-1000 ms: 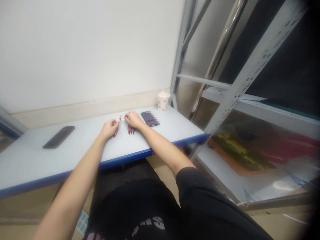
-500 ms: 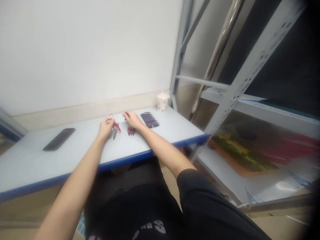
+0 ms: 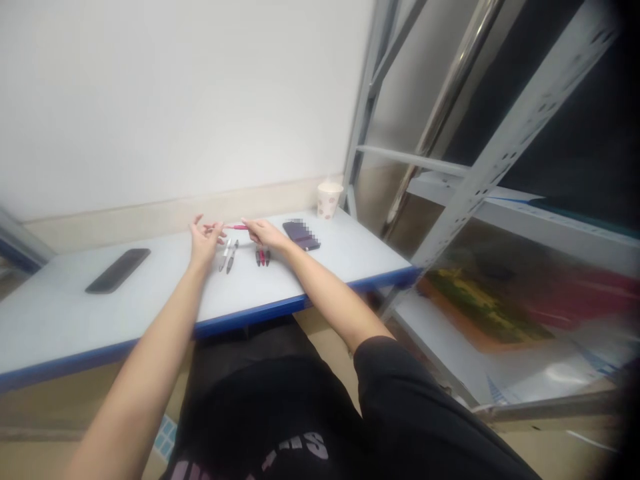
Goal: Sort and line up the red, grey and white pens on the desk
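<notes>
My right hand [image 3: 266,234] pinches a slim pink pen [image 3: 235,227] at its fingertips, and the pen lies level above the table. My left hand [image 3: 204,243] is raised with its fingers spread, close to the pen's far end; I cannot tell whether they touch it. Below and between my hands, two pens with dark barrels [image 3: 227,256] lie on the white tabletop [image 3: 175,293]. A tight group of red and black pens [image 3: 262,257] lies just below my right hand.
A dark phone [image 3: 118,270] lies to the left, and a purple phone [image 3: 301,235] lies to the right. A paper cup [image 3: 330,201] stands at the back corner. The table's blue front edge [image 3: 120,345] runs below my arms. Grey metal shelving [image 3: 465,193] rises on the right.
The pink pen has passed from my left hand to my right and now lies level. My left hand has opened and moved slightly left.
</notes>
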Tool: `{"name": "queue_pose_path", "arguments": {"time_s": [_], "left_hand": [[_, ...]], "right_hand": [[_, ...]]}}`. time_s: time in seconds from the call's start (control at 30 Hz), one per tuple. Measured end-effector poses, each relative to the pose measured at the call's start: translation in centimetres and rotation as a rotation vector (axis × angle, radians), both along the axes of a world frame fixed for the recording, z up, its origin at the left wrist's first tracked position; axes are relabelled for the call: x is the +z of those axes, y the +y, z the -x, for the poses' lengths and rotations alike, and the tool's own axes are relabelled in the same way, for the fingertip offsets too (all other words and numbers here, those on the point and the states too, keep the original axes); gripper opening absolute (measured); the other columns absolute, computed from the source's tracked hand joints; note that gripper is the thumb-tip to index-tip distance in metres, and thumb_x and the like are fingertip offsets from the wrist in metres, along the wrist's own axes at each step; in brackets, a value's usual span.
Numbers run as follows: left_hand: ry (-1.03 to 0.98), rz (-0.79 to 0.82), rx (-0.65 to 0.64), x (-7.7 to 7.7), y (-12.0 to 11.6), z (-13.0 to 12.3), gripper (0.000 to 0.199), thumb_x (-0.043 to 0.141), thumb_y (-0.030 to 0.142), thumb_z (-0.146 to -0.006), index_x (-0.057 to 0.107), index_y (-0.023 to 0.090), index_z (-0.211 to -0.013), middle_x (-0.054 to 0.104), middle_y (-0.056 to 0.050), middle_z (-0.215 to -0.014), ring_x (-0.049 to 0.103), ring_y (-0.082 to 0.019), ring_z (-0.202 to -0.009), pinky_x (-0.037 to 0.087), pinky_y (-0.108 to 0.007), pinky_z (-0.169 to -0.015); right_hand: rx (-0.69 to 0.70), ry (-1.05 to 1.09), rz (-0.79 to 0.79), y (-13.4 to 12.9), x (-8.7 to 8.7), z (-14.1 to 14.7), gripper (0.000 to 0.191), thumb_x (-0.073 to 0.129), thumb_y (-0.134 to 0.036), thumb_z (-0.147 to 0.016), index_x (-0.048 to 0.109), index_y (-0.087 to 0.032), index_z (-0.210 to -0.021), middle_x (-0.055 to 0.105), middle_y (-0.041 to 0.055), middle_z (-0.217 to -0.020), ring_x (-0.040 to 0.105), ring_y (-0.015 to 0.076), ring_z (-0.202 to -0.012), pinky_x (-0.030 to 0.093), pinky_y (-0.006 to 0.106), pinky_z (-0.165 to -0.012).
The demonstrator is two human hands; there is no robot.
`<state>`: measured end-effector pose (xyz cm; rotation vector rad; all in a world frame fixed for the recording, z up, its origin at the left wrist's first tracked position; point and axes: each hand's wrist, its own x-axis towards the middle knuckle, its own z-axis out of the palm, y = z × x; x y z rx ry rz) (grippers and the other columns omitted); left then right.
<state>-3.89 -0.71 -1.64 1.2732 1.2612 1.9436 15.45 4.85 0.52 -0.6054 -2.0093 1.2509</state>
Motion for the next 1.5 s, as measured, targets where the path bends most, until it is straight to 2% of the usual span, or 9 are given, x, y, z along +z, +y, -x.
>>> {"name": "queue_pose_path", "arguments": {"time_s": [0.2, 0.43, 0.67, 0.87, 1.03, 1.17, 1.3, 1.43, 1.5], "left_hand": [[0.357, 0.031, 0.058, -0.4, -0.4, 0.7, 0.035, 0.07, 0.049, -0.081, 0.067, 0.017, -0.096, 0.066, -0.005, -0.085, 0.062, -0.017, -0.075, 0.049, -0.028, -0.068], [0.685, 0.016, 0.088, -0.4, -1.3, 0.3, 0.038, 0.068, 0.048, -0.085, 0.072, 0.017, -0.106, 0.074, -0.009, -0.096, 0.065, -0.022, -0.085, 0.05, -0.033, -0.082], [0.971, 0.116, 0.088, 0.5, -2.4, 0.5, 0.039, 0.05, 0.049, -0.097, 0.075, 0.02, -0.09, 0.074, -0.006, -0.084, 0.064, -0.022, -0.078, 0.045, -0.033, -0.078], [0.821, 0.214, 0.038, -0.3, -1.9, 1.1, 0.049, 0.046, 0.053, -0.095, 0.077, 0.017, -0.087, 0.06, -0.001, -0.06, 0.054, -0.018, -0.061, 0.041, -0.03, -0.066], [0.732, 0.189, 0.041, -0.3, -1.8, 1.0, 0.048, 0.051, 0.053, -0.092, 0.079, 0.015, -0.093, 0.054, 0.001, -0.058, 0.048, -0.016, -0.058, 0.037, -0.029, -0.061], [0.684, 0.189, 0.021, -0.1, -1.9, 0.8, 0.048, 0.052, 0.054, -0.091, 0.079, 0.014, -0.09, 0.051, 0.002, -0.056, 0.045, -0.015, -0.055, 0.036, -0.029, -0.059], [0.653, 0.196, -0.005, -0.1, -1.8, 0.8, 0.049, 0.053, 0.056, -0.089, 0.079, 0.014, -0.088, 0.05, 0.002, -0.055, 0.045, -0.015, -0.054, 0.037, -0.029, -0.06], [0.592, 0.202, -0.025, -0.1, -1.7, 0.8, 0.052, 0.056, 0.06, -0.088, 0.078, 0.014, -0.087, 0.05, 0.002, -0.055, 0.044, -0.015, -0.053, 0.038, -0.03, -0.059], [0.578, 0.201, -0.022, -0.1, -1.7, 0.8, 0.053, 0.056, 0.063, -0.087, 0.078, 0.014, -0.084, 0.05, 0.001, -0.054, 0.045, -0.016, -0.053, 0.04, -0.031, -0.059]], "right_hand": [[0.007, 0.014, 0.188, 0.5, -0.2, -0.2, 0.057, 0.044, -0.055, -0.108, 0.045, -0.018, -0.065, 0.048, -0.0017, -0.053, 0.038, 0.0066, -0.042, 0.031, 0.019, -0.043], [0.005, 0.035, 0.308, 1.2, 0.3, -1.4, 0.051, 0.053, -0.046, -0.106, 0.044, -0.018, -0.065, 0.046, -0.0033, -0.048, 0.036, 0.005, -0.038, 0.031, 0.016, -0.039], [0.145, -0.04, 0.456, 1.6, 0.4, -2.4, 0.053, 0.057, -0.046, -0.104, 0.042, -0.018, -0.062, 0.041, -0.0054, -0.049, 0.033, 0.0041, -0.038, 0.028, 0.017, -0.036], [0.051, -0.06, 0.14, 1.9, 0.7, -2.8, 0.016, 0.074, -0.028, -0.094, 0.064, -0.015, -0.09, 0.066, -0.0003, -0.072, 0.058, 0.0083, -0.054, 0.047, 0.018, -0.05], [-0.003, -0.171, 0.098, 2.3, 0.8, -2.7, 0.04, 0.056, -0.039, -0.106, 0.066, -0.012, -0.079, 0.068, 0.0056, -0.073, 0.06, 0.0096, -0.057, 0.047, 0.02, -0.053], [-0.004, -0.112, 0.061, 2.3, 0.6, -2.7, 0.02, 0.07, -0.032, -0.098, 0.069, -0.013, -0.091, 0.072, 0.0043, -0.082, 0.063, 0.0092, -0.064, 0.045, 0.019, -0.054], [-0.033, -0.15, 0.088, 2.5, 0.4, -2.7, 0.046, 0.052, -0.043, -0.107, 0.063, -0.012, -0.074, 0.065, 0.0041, -0.067, 0.058, 0.0086, -0.055, 0.043, 0.02, -0.052], [-0.001, -0.065, 0.076, 2.7, 0.3, -2.7, 0.022, 0.067, -0.033, -0.099, 0.067, -0.013, -0.089, 0.072, 0.0039, -0.083, 0.063, 0.0095, -0.064, 0.045, 0.019, -0.055], [-0.056, -0.079, 0.084, 2.7, 0.3, -2.8, 0.033, 0.062, -0.042, -0.102, 0.068, -0.014, -0.086, 0.072, 0.0054, -0.081, 0.062, 0.0113, -0.062, 0.045, 0.021, -0.055]]}}
